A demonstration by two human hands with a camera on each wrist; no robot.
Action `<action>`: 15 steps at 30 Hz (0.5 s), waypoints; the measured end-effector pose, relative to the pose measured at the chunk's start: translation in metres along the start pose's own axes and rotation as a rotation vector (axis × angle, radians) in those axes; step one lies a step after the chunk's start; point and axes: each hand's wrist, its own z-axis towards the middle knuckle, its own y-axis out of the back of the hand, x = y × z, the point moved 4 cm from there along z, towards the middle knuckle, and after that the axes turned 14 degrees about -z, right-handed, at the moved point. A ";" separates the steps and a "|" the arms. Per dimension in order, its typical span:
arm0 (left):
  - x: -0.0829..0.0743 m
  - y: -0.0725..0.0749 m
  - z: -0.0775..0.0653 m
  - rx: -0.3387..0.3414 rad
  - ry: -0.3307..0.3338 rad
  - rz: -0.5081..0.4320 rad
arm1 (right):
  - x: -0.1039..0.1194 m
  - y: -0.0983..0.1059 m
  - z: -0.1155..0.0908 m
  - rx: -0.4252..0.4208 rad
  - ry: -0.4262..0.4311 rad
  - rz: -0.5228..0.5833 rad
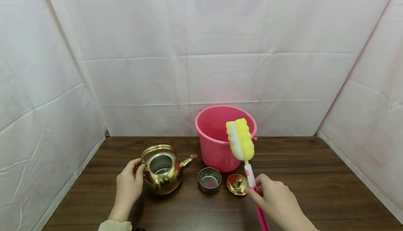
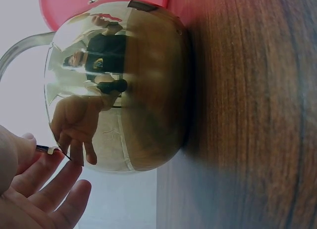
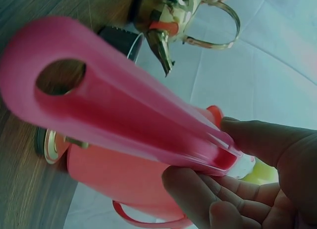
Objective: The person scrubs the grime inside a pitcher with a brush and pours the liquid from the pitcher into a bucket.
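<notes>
A shiny gold teapot (image 1: 163,177) without its lid stands on the table at the left, spout to the right. My left hand (image 1: 129,182) pinches its hoop handle (image 1: 158,149) near the left base, thumb and fingers seen close in the left wrist view. My right hand (image 1: 274,197) grips a sponge brush by its pink handle (image 3: 124,100). The yellow and white sponge head (image 1: 240,139) points up and overlaps the pink bucket in the head view. Between teapot and brush sit a round metal strainer (image 1: 209,180) and the gold teapot lid (image 1: 237,185), knob up.
The pink bucket (image 1: 217,156) stands behind the strainer and lid, near the back of the dark wooden table (image 1: 330,182). White cloth walls (image 1: 189,80) enclose the table at the back and both sides. A small dark object (image 1: 140,229) shows at the front edge.
</notes>
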 end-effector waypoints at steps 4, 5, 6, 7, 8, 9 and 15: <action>0.000 0.000 0.000 0.000 0.001 0.001 | 0.006 -0.002 0.001 0.012 0.017 -0.013; 0.000 0.001 0.000 0.000 0.001 0.001 | 0.008 -0.003 0.001 0.011 0.025 -0.018; 0.000 0.001 0.000 -0.001 0.001 0.002 | 0.010 -0.003 0.001 0.007 0.033 -0.022; -0.001 0.001 0.000 -0.002 0.002 0.002 | 0.012 -0.003 0.001 0.003 0.039 -0.027; -0.001 0.001 0.000 -0.003 0.002 0.002 | 0.014 -0.004 0.000 -0.001 0.047 -0.032; -0.001 0.001 -0.001 -0.004 0.002 0.003 | 0.015 -0.004 0.000 -0.006 0.056 -0.039; -0.001 0.000 -0.001 -0.004 0.008 0.005 | 0.024 -0.005 -0.001 -0.050 0.108 -0.086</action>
